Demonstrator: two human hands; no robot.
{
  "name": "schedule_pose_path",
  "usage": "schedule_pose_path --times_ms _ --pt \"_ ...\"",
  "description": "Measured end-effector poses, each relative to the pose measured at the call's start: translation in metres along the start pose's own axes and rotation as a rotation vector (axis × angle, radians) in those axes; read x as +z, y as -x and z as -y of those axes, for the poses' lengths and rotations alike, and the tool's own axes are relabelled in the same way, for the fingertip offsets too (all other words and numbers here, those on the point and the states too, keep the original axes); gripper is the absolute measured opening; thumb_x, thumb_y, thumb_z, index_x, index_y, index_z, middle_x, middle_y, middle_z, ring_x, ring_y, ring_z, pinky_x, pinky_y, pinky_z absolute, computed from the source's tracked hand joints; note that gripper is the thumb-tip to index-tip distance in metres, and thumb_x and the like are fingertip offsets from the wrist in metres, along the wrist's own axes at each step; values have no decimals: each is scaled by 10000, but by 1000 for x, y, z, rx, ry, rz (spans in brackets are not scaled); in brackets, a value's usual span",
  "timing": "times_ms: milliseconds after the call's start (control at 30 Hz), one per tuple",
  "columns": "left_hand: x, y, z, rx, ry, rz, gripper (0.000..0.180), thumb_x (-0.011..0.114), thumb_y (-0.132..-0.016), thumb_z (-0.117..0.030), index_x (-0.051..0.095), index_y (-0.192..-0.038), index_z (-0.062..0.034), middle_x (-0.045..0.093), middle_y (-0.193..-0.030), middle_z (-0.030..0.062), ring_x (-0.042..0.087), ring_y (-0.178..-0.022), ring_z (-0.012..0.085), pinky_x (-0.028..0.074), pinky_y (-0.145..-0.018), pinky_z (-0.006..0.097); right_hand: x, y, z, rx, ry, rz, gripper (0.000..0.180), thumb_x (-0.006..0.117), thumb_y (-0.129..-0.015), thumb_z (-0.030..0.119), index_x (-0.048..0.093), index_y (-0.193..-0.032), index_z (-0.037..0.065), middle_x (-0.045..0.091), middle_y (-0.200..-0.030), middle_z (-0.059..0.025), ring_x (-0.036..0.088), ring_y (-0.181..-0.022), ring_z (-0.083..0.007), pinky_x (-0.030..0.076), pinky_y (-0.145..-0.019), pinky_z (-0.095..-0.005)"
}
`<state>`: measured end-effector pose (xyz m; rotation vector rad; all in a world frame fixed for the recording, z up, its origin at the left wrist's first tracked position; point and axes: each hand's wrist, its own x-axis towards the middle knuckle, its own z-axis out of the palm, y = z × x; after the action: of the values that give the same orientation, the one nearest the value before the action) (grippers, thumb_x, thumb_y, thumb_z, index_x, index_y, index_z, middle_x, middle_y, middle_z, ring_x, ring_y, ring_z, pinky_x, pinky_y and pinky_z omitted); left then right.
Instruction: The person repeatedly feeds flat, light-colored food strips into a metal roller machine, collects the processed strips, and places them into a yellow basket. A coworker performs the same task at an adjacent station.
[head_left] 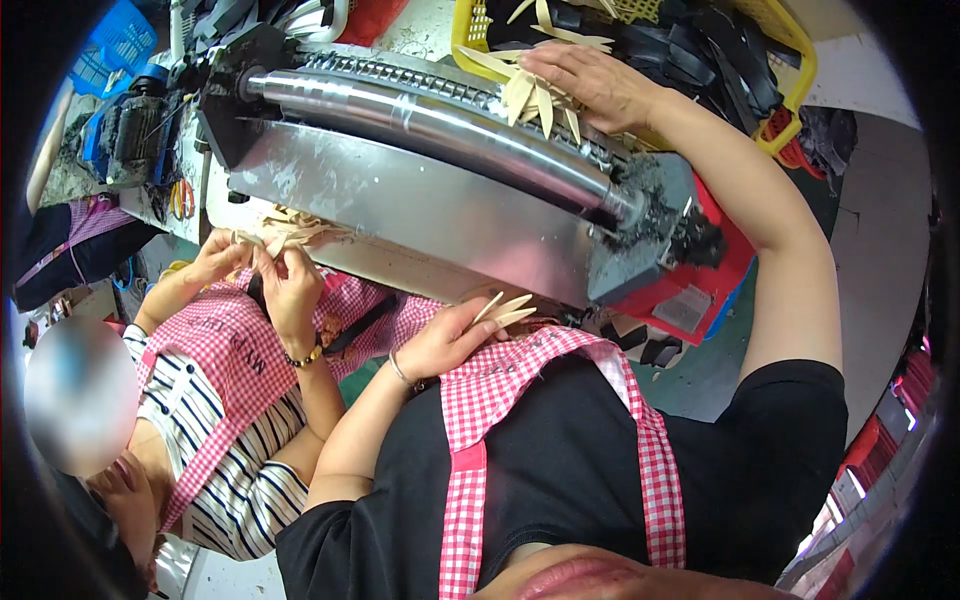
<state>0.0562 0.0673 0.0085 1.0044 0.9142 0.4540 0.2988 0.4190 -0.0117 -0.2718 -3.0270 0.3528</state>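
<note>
My left hand (440, 345) is closed low in front of my apron, near the machine's front edge. Several cream, pointed, leaf-shaped strips (510, 312) fan out from its fingers. Across the roller machine (400, 190) reaches my right hand (600, 88), its fingers closed over more cream strips (530, 100). These stick out past the fingertips and hang down toward the long shiny metal roller (440, 125). A slatted feed strip runs behind that roller. My right thumb is partly hidden by the strips.
A yellow basket (800, 50) with dark strips stands at the far right. At my left, a co-worker's hands (275, 275) handle cream strips beside a small pile (300, 222). A red bin (700, 310) sits below the machine's right end. A blue motor (130, 130) stands at the left.
</note>
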Motion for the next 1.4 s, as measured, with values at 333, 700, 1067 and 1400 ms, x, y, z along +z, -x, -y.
schedule_pose_path --times_ms 333,700,1067,1400 --pt "-12 -19 -15 -57 -89 -52 237 523 -1005 -151 600 -1158 13 710 -999 129 679 -933 272 518 -823 360 45 -40 -40 7 -150 -365 745 758 -772 115 431 -1442 110 648 -1103 -116 640 -1000 -302 513 -894 -403" --pt "-2 -14 -13 -9 -20 -75 257 527 -1012 -157 586 -1198 12 705 -998 116 681 -934 222 518 -833 332 -85 -58 -78 710 128 -452 748 819 -715 308 515 -1338 26 549 -1296 -196 455 -1271 -361 368 -1098 -447" --pt "10 22 -45 73 619 -320 308 520 -1028 -139 498 -1296 12 661 -1177 171 703 -932 203 594 -776 288 -152 6 214 596 -849 -588 394 730 -855 120 638 -1231 52 672 -993 -64 658 -811 -146 532 -722 -280" --pt "43 27 -45 198 514 -199 333 446 -1067 -255 531 -1256 5 698 -1039 153 712 -928 215 606 -799 341 -11 19 332 790 -1087 -713 294 696 -892 73 680 -1178 6 690 -857 -46 649 -783 -85 541 -695 -257"
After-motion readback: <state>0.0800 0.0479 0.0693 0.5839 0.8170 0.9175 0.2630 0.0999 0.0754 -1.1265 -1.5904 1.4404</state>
